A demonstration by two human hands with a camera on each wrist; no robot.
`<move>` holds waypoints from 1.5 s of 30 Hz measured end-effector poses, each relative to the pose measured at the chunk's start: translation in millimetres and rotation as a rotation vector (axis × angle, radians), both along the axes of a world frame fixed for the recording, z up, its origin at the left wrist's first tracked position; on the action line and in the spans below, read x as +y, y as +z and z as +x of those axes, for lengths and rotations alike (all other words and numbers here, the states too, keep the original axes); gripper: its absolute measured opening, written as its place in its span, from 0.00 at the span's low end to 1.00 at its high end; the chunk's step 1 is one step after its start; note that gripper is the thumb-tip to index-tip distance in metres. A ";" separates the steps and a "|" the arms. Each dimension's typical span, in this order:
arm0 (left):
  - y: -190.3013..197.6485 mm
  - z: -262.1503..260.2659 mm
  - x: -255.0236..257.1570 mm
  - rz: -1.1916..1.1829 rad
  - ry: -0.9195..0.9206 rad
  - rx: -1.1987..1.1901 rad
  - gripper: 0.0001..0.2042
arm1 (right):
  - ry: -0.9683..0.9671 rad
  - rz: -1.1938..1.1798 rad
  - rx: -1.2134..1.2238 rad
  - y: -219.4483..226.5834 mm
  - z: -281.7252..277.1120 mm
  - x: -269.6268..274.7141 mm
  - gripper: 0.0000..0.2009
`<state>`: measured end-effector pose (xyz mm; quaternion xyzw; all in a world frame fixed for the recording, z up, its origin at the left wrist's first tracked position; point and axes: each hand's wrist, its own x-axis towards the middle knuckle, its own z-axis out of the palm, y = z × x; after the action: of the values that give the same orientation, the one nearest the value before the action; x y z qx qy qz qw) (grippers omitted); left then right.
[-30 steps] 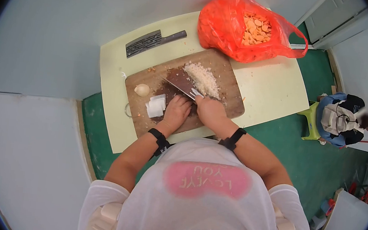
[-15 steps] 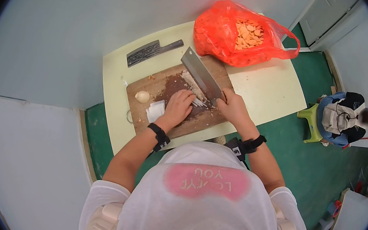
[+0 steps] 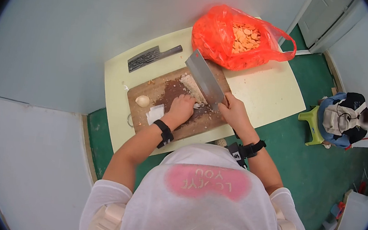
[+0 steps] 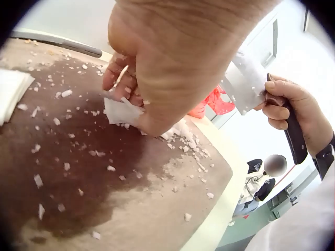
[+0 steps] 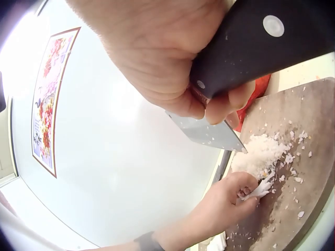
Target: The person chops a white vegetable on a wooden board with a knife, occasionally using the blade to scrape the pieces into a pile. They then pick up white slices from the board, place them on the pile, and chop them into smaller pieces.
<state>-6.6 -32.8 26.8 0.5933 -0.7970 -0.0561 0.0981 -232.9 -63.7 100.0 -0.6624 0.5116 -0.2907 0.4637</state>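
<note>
My right hand (image 3: 236, 113) grips the dark handle of a cleaver (image 3: 204, 78), its broad blade raised over the cutting board (image 3: 207, 126). Bits of white vegetable cling to the blade in the right wrist view. On the board, my left hand (image 3: 181, 110) curls its fingers and thumb round a small bunch of white vegetable strips (image 4: 121, 112). Beside that bunch lies a heap of finely chopped white vegetable (image 5: 259, 154), partly behind the blade in the head view. Thin white slices (image 3: 156, 112) are stacked left of my left hand, near a round pale vegetable piece (image 3: 142, 101).
A second cleaver (image 3: 145, 59) lies on the pale table (image 3: 268, 92) behind the board. At the back right stands a red plastic bag (image 3: 211, 32) full of orange slices (image 3: 246, 38). To the right, a person (image 3: 345, 117) sits on a green stool (image 3: 312, 125).
The right hand has lifted the cleaver off the board beside the left hand and moved it right. The left hand shifted up to the strips, and its fingers have now gathered round them.
</note>
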 end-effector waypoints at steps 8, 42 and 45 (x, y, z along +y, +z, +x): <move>0.7 2.3 11.9 0.116 0.404 -0.021 0.10 | 0.072 0.003 0.061 1.0 3.8 -6.0 0.07; 11.5 41.6 -6.8 0.866 0.631 2.126 0.19 | 0.141 0.720 -0.427 -11.1 19.9 -32.5 0.09; 11.2 47.5 -9.4 0.775 0.769 1.868 0.19 | 0.110 0.661 -0.386 -5.0 15.3 -31.9 0.08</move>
<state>40.9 -42.2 37.9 0.5169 -0.0957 -0.6999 0.4835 -217.6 -95.6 95.0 -0.4366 0.4447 -0.2041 0.7550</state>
